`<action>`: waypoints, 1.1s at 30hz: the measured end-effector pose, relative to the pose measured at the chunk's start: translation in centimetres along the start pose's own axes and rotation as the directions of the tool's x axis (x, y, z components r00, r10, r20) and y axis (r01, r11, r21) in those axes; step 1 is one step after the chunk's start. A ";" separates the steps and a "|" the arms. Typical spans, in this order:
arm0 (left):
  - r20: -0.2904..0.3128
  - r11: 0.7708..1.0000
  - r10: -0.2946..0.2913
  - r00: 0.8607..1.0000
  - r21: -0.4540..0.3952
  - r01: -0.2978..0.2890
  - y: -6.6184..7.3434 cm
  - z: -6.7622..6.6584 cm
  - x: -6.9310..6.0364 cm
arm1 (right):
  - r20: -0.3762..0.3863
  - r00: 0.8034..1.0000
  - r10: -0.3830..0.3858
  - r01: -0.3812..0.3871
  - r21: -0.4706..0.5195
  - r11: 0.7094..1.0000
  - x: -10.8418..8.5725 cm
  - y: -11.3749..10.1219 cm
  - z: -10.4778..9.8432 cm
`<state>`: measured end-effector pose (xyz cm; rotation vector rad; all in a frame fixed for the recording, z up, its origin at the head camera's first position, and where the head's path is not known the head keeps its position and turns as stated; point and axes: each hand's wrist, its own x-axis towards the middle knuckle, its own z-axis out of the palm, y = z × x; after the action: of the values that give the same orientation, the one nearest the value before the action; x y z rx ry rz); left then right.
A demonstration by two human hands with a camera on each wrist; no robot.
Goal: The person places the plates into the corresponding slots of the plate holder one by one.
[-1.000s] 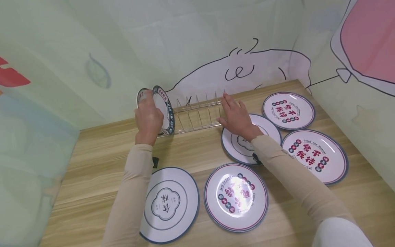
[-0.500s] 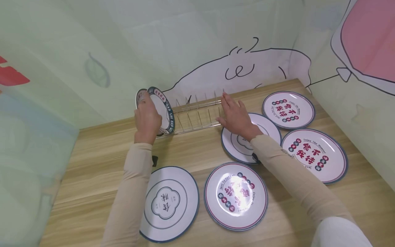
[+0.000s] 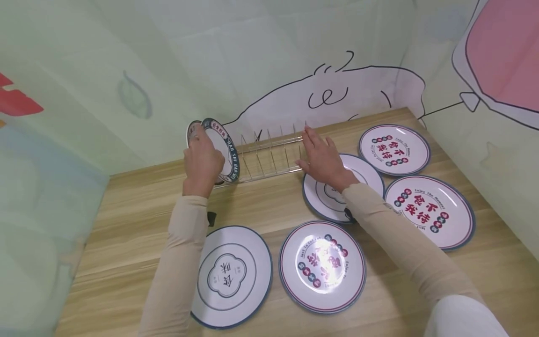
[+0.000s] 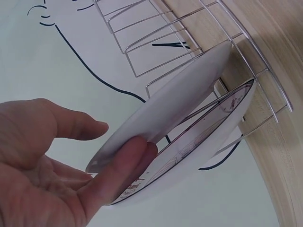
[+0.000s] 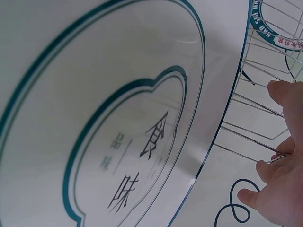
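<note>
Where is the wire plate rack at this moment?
In the head view, the wire plate rack stands near the back of the wood-grain table, left end by the left hand, right end by the right hand.

Pale green backdrop (image 3: 181,70) behind wood-grain tabletop (image 3: 126,224) shows pink balloon (image 3: 505,56) at right, black-line cartoon drawing (image 3: 366,89) in middle, leaf (image 3: 134,98) and red shape (image 3: 18,100) at left.
</note>
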<state>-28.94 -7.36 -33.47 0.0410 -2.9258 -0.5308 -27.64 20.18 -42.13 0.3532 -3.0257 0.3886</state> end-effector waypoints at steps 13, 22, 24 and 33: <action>0.004 0.999 -0.025 1.000 -0.034 0.025 0.3 -1.0 -0.9 | -0.003 1.000 -0.009 0.009 0.007 1.000 0.0 0.1 0.3; -0.182 0.995 0.078 0.980 -0.041 -0.087 -0.3 -1.9 -3.4 | 0.002 1.000 -0.012 0.012 0.007 1.000 0.1 0.2 0.4; -0.214 0.994 0.085 0.973 -0.043 -0.096 -0.6 -2.2 -4.4 | 0.004 1.000 -0.012 0.012 0.007 1.000 0.1 0.2 0.5; -0.242 0.989 0.105 0.965 -0.073 -0.126 -2.9 -2.2 -8.6 | 0.014 1.000 -0.014 0.014 0.032 0.999 0.0 0.2 0.1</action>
<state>-20.12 -10.37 -33.83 -0.0717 -2.6503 -0.5910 -27.71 20.37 -42.32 0.3805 -3.0327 0.4354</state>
